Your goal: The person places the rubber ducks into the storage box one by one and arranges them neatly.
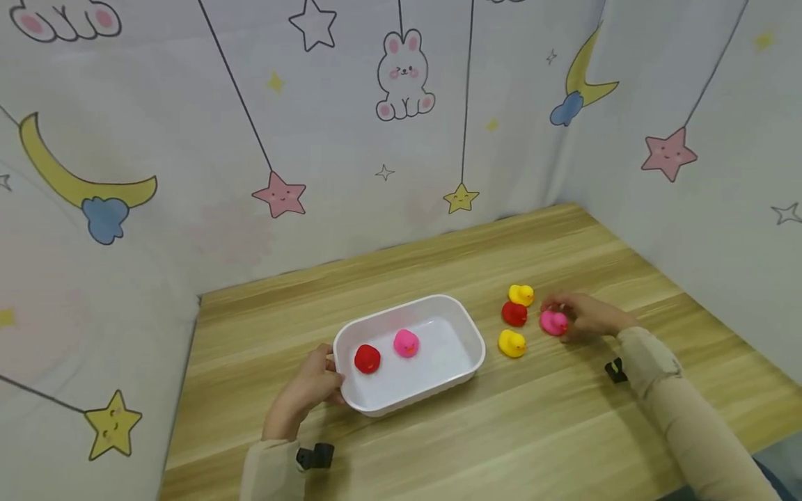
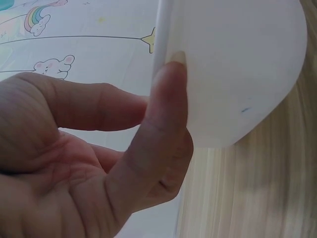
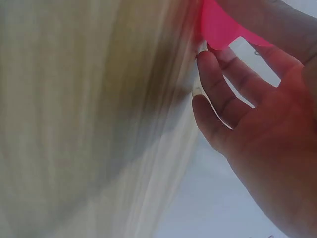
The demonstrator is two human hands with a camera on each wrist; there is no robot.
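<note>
The person's right hand [image 1: 585,314] rests on the wooden table [image 1: 564,431] with its fingers curled round a pink rubber duck [image 1: 554,322]; the right wrist view confirms the pink toy pinched at the fingertips [image 3: 218,64], though that picture is blurred. This duck sits on the table to the right of the white plastic tub [image 1: 473,348], just beside three others: a yellow duck [image 1: 521,294] at the back, a red duck [image 1: 514,314] in the middle, and a second yellow duck [image 1: 512,343] nearest the front. These three stand close together; whether they touch one another cannot be told. The left hand [image 1: 310,390] is at the tub's near-left corner. In the left wrist view the thumb [image 2: 163,114] lies straight and pressed flat against the tub's outer wall [image 2: 237,64], the other fingers extended and apart from it. Inside the tub lie a red duck [image 1: 367,359] and a pink duck [image 1: 406,343], side by side, not touching. A patterned cloth backdrop [image 1: 313,139] with stars, moons and a rabbit encloses the table.
</note>
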